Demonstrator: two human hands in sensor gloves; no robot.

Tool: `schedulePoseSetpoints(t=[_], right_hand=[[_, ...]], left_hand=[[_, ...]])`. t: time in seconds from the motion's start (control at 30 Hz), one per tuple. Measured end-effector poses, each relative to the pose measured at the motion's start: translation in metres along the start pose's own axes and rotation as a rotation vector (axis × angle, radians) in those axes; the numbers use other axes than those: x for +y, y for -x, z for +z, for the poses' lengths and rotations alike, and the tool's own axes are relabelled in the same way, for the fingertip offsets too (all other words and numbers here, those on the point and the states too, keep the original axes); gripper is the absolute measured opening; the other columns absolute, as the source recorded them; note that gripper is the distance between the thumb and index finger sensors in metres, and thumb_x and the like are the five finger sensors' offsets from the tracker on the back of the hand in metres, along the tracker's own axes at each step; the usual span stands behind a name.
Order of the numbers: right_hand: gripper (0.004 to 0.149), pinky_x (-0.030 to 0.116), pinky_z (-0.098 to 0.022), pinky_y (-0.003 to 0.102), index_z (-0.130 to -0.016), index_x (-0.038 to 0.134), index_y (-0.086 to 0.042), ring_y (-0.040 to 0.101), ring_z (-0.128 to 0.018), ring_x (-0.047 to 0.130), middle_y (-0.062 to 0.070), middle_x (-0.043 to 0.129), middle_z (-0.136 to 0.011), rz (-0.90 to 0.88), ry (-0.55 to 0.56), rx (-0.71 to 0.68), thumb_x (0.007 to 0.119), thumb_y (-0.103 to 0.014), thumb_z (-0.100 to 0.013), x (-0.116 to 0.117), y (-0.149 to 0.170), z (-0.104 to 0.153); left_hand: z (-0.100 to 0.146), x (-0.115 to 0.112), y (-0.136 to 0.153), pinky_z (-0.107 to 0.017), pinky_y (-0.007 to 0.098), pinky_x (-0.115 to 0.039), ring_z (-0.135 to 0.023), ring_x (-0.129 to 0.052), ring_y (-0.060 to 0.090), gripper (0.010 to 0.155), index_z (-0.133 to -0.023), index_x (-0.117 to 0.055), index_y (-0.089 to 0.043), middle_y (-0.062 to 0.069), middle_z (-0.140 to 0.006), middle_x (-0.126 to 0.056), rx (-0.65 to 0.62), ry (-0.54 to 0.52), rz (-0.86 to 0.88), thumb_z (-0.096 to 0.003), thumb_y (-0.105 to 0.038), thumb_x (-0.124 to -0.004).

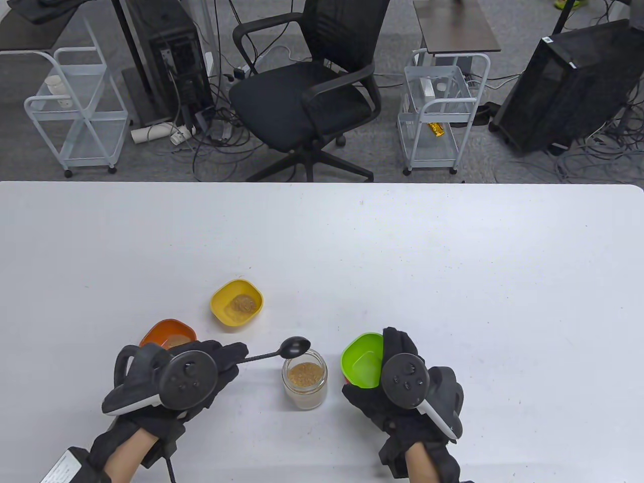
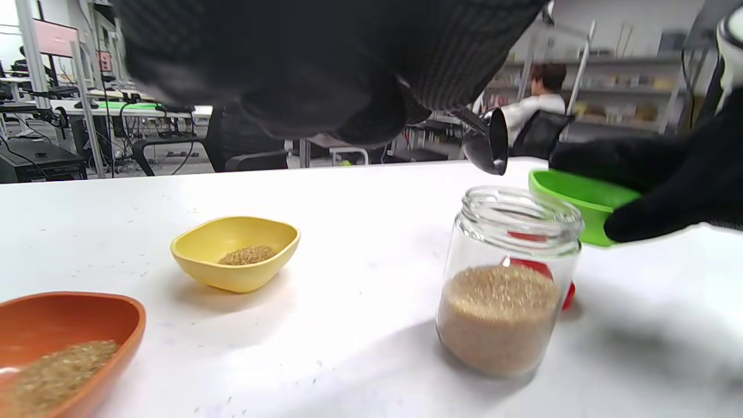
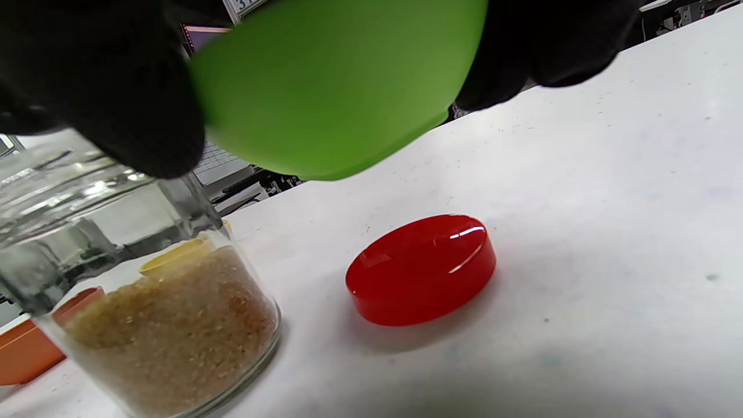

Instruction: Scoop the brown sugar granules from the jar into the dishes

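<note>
Left hand (image 1: pixel 171 382), nearest the table view's bottom edge, grips the handle of a black spoon (image 1: pixel 282 349); its bowl projects beyond the fingertips and hangs just above the open mouth of the glass jar (image 1: pixel 305 378), which holds brown sugar granules (image 2: pixel 498 316) to roughly half its height. Right hand (image 1: pixel 407 387) holds a green dish (image 1: pixel 359 359) lifted off the white table (image 1: pixel 453 261), fingers wrapped around its far and near walls. Below that dish, under the right fingers, a red lid (image 3: pixel 422 268) lies flat on the surface, just beside the jar. Beyond the left fingers stand a yellow dish (image 1: pixel 237 303) and, partly hidden by the hand, an orange dish (image 1: pixel 167 336), each containing some sugar. Behind the table: grey carpet, a black office chair (image 1: pixel 307 90), white wire carts (image 1: pixel 75 108) and tangled cables.
</note>
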State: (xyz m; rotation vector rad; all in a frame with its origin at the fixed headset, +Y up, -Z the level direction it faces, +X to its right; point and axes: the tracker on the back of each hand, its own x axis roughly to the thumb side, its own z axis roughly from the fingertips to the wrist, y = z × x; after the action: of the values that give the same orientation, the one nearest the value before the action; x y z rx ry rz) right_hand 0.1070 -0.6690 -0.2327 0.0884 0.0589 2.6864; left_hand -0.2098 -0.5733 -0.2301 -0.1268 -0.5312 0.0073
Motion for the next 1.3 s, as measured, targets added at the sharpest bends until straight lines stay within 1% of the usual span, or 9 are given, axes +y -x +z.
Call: schedulePoseSetpoints(t=[0.07,0.13,0.23,0.53,0.73,0.9,1.0,1.07,1.3], right_hand=[[0.118,0.064,-0.07,0.067,-0.114,0.031,0.007,0.053,-0.09,0.073,0.035,0.041,-0.119,-0.001,-0.001,0.0,0.092,-0.064,-0.042,0.0,0.0,0.0],[0.118,0.064,-0.069,0.068,-0.114,0.031,0.007,0.053,-0.089,0.073,0.035,0.041,-0.119,0.0,-0.001,-0.002,0.091,-0.064,-0.042,0.0,0.0,0.0],[0.117,0.064,-0.069,0.068,-0.113,0.032,0.007,0.053,-0.088,0.074,0.035,0.042,-0.118,0.001,0.001,-0.005,0.091,-0.064,-0.042,0.0,0.0,0.001],[0.117,0.064,-0.068,0.068,-0.114,0.033,0.007,0.053,-0.087,0.074,0.035,0.043,-0.118,0.002,-0.001,-0.015,0.091,-0.065,-0.042,0.001,-0.001,0.001],[0.117,0.064,-0.068,0.068,-0.113,0.033,0.007,0.053,-0.087,0.074,0.035,0.043,-0.118,-0.001,0.001,-0.02,0.091,-0.065,-0.042,0.001,-0.001,0.001],[0.117,0.064,-0.068,0.068,-0.113,0.034,0.007,0.053,-0.087,0.074,0.035,0.044,-0.118,-0.004,0.003,-0.022,0.091,-0.065,-0.042,0.001,-0.001,0.002],[0.117,0.064,-0.068,0.068,-0.113,0.034,0.007,0.053,-0.087,0.074,0.035,0.044,-0.118,-0.007,0.005,-0.025,0.091,-0.065,-0.042,0.001,-0.001,0.002],[0.117,0.064,-0.068,0.068,-0.113,0.034,0.007,0.053,-0.087,0.074,0.035,0.044,-0.118,-0.009,0.004,-0.027,0.091,-0.065,-0.042,0.001,-0.001,0.002],[0.117,0.064,-0.068,0.068,-0.113,0.034,0.008,0.053,-0.087,0.074,0.035,0.045,-0.118,-0.026,0.0,-0.031,0.091,-0.065,-0.042,0.001,-0.001,0.001]], left_hand=[[-0.005,0.003,-0.008,-0.037,0.039,-0.095,-0.047,-0.106,0.021,0.043,-0.102,-0.082,-0.023,0.002,-0.078,-0.101,0.006,0.024,-0.045,-0.0614,-0.038,-0.082],[-0.012,0.006,-0.017,-0.037,0.039,-0.095,-0.047,-0.106,0.02,0.043,-0.102,-0.082,-0.023,0.002,-0.078,-0.101,0.019,0.081,-0.108,-0.0613,-0.038,-0.082],[-0.021,0.007,-0.027,-0.038,0.039,-0.095,-0.047,-0.106,0.021,0.043,-0.101,-0.082,-0.022,0.002,-0.078,-0.101,0.026,0.122,-0.148,-0.0614,-0.038,-0.082],[-0.041,0.002,-0.067,-0.038,0.039,-0.095,-0.047,-0.106,0.02,0.043,-0.102,-0.082,-0.022,0.002,-0.079,-0.1,0.05,0.279,-0.366,-0.0616,-0.038,-0.082],[-0.054,0.001,-0.094,-0.037,0.038,-0.095,-0.045,-0.106,0.02,0.044,-0.102,-0.082,-0.021,0.003,-0.078,-0.101,0.081,0.34,-0.487,-0.0618,-0.038,-0.082],[-0.064,-0.004,-0.11,-0.036,0.038,-0.095,-0.044,-0.106,0.019,0.044,-0.102,-0.082,-0.021,0.003,-0.077,-0.101,0.098,0.378,-0.569,-0.0616,-0.038,-0.082],[-0.068,-0.003,-0.11,-0.035,0.037,-0.095,-0.043,-0.106,0.018,0.044,-0.101,-0.082,-0.02,0.002,-0.076,-0.102,0.105,0.398,-0.562,-0.0614,-0.038,-0.082],[-0.07,0.0,-0.105,-0.035,0.037,-0.095,-0.043,-0.106,0.018,0.044,-0.101,-0.083,-0.02,0.002,-0.076,-0.102,0.1,0.425,-0.491,-0.0613,-0.038,-0.083],[-0.078,0.003,-0.068,-0.034,0.036,-0.096,-0.042,-0.106,0.017,0.043,-0.1,-0.085,-0.019,0.002,-0.075,-0.103,0.076,0.516,-0.142,-0.0609,-0.038,-0.083]])
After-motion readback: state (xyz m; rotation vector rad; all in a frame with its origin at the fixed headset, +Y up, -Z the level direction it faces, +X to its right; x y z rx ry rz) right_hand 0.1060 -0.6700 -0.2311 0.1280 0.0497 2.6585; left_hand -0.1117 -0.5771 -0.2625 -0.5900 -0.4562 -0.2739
